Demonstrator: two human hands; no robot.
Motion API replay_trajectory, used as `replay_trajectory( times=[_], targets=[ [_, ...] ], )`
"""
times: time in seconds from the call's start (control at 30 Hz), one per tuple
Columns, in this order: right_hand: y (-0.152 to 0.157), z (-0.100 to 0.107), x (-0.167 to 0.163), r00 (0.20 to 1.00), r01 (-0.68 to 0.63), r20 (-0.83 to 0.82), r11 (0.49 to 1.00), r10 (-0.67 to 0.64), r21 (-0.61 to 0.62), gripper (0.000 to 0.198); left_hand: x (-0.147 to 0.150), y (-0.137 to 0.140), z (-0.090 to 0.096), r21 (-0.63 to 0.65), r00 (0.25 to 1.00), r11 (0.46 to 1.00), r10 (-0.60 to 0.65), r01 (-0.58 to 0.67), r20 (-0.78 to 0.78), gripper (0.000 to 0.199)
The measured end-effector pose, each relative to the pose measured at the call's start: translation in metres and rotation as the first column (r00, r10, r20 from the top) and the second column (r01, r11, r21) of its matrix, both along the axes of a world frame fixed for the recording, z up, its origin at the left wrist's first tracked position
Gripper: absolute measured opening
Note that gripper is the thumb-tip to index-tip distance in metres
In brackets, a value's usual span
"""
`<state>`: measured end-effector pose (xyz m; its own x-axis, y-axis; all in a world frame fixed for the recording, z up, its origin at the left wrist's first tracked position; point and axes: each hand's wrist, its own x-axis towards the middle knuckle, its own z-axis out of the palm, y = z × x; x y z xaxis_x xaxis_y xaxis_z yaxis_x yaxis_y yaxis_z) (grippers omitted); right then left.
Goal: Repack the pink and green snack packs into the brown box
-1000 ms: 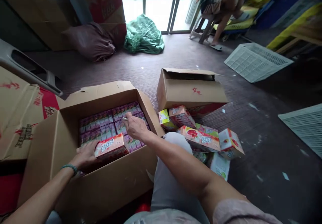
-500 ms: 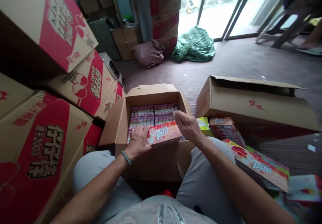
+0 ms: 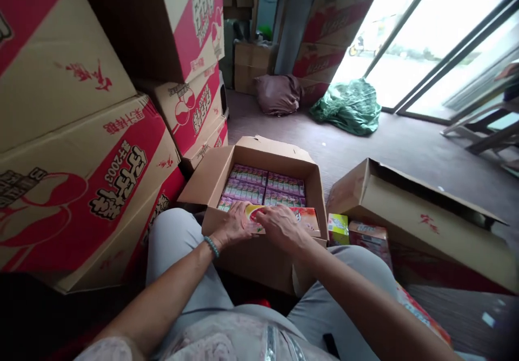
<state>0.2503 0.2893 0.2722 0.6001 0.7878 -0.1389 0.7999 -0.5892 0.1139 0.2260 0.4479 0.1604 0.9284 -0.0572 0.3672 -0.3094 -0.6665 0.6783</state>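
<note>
An orange-and-red printed carton box [image 3: 310, 218] with a yellow end lies along the near side inside an opened cardboard box [image 3: 251, 261]. My left hand [image 3: 233, 225], a beaded bracelet on its wrist, is closed around the printed box's left end. Across its top reaches my right hand [image 3: 281, 226], fingers bent and fingertips pressed near the yellow end, beside the left fingers. Behind it, rows of purple small packs [image 3: 245, 191] fill the cardboard box. Both hands hide part of the printed box.
Stacked red-and-tan cartons [image 3: 121, 172] rise at the left. To the right lie another opened carton [image 3: 430, 220], a yellow-green box [image 3: 338, 228] and an orange box [image 3: 368, 236]. A green sack [image 3: 351, 104] and a brown bag [image 3: 278, 93] sit beyond on the floor.
My view has turned to the left. My right hand has moved from beside the printed box's right end onto its top near my left hand. The printed box sits lower in the cardboard box.
</note>
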Motion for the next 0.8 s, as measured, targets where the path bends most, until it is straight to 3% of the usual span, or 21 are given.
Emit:
replay_trajectory(
  times=[0.2, 0.4, 0.53, 0.7, 0.8],
  targets=[
    [0.023, -0.008, -0.018, 0.994, 0.0, 0.113, 0.99, 0.016, -0.144, 0.027, 0.003, 0.003, -0.003, 0.07, 0.999, 0.998, -0.004, 0.0, 0.052, 0.05],
    [0.003, -0.011, -0.014, 0.985, -0.06, 0.147, 0.984, 0.085, -0.169, 0.027, 0.001, 0.001, 0.001, 0.016, 0.999, 0.999, -0.038, 0.038, 0.026, 0.056],
    [-0.047, -0.001, 0.003, 0.984, 0.126, 0.142, 0.978, -0.103, -0.166, 0.023, 0.002, 0.001, 0.002, 0.015, 0.998, 0.998, -0.068, 0.067, 0.017, 0.063],
    [-0.14, 0.02, 0.03, 0.943, 0.314, 0.166, 0.937, -0.289, -0.154, 0.022, 0.004, 0.001, 0.005, 0.012, 0.998, 0.998, -0.06, 0.06, -0.014, 0.067],
    [-0.169, 0.033, 0.039, 0.889, 0.436, 0.195, 0.896, -0.414, -0.087, 0.017, 0.006, -0.002, 0.009, -0.002, 0.999, 1.0, -0.013, 0.013, -0.034, 0.066]
  ],
)
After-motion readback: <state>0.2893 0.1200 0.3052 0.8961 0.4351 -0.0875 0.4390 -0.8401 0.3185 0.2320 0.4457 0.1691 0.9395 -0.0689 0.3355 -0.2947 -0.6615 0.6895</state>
